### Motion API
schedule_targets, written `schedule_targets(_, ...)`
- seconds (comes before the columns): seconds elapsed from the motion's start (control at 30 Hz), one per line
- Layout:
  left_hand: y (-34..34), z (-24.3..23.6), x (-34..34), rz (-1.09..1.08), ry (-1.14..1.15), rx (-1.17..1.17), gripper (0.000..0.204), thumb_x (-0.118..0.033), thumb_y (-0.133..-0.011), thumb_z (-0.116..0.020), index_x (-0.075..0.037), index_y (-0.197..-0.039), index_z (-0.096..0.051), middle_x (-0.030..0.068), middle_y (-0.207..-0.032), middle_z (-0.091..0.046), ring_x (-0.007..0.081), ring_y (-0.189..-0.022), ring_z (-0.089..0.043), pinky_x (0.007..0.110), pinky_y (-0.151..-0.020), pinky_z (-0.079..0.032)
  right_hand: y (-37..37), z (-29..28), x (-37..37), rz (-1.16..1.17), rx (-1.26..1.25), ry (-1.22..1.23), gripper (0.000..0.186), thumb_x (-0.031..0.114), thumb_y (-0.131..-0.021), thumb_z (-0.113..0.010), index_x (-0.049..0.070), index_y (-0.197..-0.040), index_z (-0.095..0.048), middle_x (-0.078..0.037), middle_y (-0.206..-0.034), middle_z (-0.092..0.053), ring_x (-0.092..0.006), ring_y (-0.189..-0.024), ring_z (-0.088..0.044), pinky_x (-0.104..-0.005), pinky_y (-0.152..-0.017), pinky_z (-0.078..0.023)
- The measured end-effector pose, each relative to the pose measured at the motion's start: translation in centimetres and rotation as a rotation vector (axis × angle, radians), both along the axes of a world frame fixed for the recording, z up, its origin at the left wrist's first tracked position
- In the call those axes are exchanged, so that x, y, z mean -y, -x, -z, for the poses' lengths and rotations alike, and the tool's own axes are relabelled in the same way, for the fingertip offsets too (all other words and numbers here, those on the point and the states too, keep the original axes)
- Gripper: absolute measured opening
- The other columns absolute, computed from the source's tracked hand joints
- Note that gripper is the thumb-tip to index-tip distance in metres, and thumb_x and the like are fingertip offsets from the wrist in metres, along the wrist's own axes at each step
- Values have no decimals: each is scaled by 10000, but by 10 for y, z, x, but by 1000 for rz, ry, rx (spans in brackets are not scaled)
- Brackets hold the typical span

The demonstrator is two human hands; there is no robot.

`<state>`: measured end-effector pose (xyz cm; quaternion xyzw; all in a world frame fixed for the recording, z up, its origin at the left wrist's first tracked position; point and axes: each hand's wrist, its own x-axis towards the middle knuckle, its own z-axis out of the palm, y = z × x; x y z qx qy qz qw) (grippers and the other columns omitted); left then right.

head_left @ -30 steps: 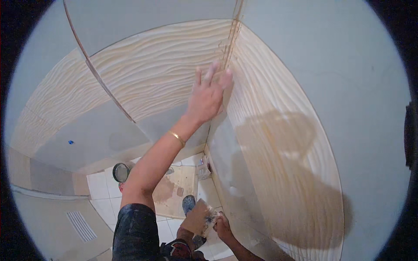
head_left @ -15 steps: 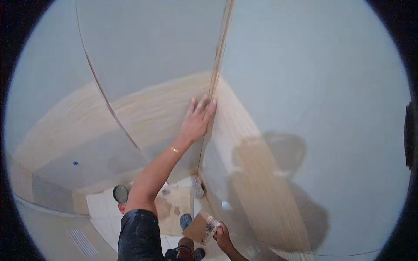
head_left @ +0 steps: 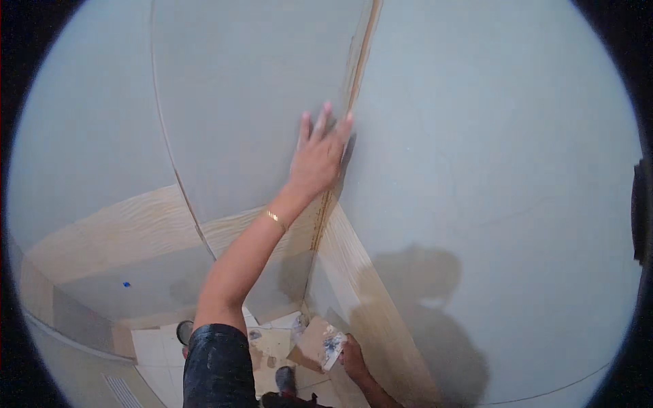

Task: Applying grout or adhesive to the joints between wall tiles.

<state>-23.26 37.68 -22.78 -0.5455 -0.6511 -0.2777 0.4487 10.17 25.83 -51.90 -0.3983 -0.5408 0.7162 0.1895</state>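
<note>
My left hand (head_left: 317, 156), with a gold-coloured bracelet at the wrist, is raised at the corner where two grey wall panels meet. Its fingers are spread and hold nothing; the fingertips lie on or just off the corner, which I cannot tell. A narrow tan strip (head_left: 367, 37) runs up the corner above the fingers. Low on the right, my right hand (head_left: 352, 357) is closed round the edge of a flat tan board (head_left: 314, 341). White and dark smears cover the board's side nearest that hand.
A pale wood-grain band (head_left: 129, 231) crosses both walls. A tan seam (head_left: 185, 197) runs down the left panel. A round dark container (head_left: 184, 332) and a stained tan sheet (head_left: 272, 343) are on the tiled floor. My shadow falls on the right wall (head_left: 517, 170).
My left hand has slid upward along the corner, its fingers more widely spread. The view has tilted up. My right hand still grips the board.
</note>
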Motion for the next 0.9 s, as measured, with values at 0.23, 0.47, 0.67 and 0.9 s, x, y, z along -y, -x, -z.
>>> schedule_targets(0.23,-18,156,35,32,291,187,709,-74,-833,-523,-74,-1485,-245,114,-1378,-499,365,-1432,-206,605,-1134,-149,-15,75,-34,-31,5,-129,365,263,-974,-359,0,-1170,-521,-118,-1105,-595,-226,-1029,-594,-383,-910,-488)
schedule_targets(0.47,-59,206,156,8,170,506,729,-34,-797,-526,-100,-1481,-282,168,-1400,-456,353,-1405,-272,540,-1148,-185,-5,13,-28,140,9,-142,349,319,-976,-401,45,-1165,-507,-51,-976,-525,-162,-851,-504,-311,-747,-442)
schedule_targets(0.67,-120,191,220,753,-330,1678,672,-239,-928,-511,-41,-1494,-208,195,-1469,-348,276,-1389,-326,466,-1153,-171,21,-80,-55,37,-42,-91,444,297,-975,-367,-58,-1224,-466,-113,-1111,-590,-210,-959,-584,-356,-867,-468)
schedule_targets(0.9,-152,131,274,650,-51,1374,865,-568,-922,-447,-33,-1511,-109,222,-1531,-236,331,-1312,-440,454,-1139,-221,69,-150,-23,30,-256,-419,319,203,-963,-384,-46,-1113,-513,-77,-951,-590,-141,-863,-555,-299,-817,-460)
